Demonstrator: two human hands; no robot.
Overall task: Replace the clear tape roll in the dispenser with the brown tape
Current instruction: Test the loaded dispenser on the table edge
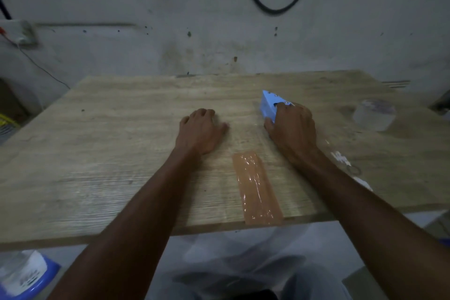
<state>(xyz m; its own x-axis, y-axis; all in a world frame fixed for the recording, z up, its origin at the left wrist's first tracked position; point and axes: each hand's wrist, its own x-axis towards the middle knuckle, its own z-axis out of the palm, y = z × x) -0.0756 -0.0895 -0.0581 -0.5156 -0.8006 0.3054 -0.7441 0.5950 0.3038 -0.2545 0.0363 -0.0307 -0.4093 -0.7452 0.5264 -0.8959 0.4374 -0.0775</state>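
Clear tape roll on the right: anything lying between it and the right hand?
Nothing visible. The right hand grips the blue dispenser; bare table separates it from the clear tape roll farther right.

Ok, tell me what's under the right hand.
The right hand grips the blue dispenser on the table. Its rear part and any roll inside are covered.

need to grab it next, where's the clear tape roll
In the head view, the clear tape roll sits on the table's far right, beyond the right hand holding the blue dispenser.
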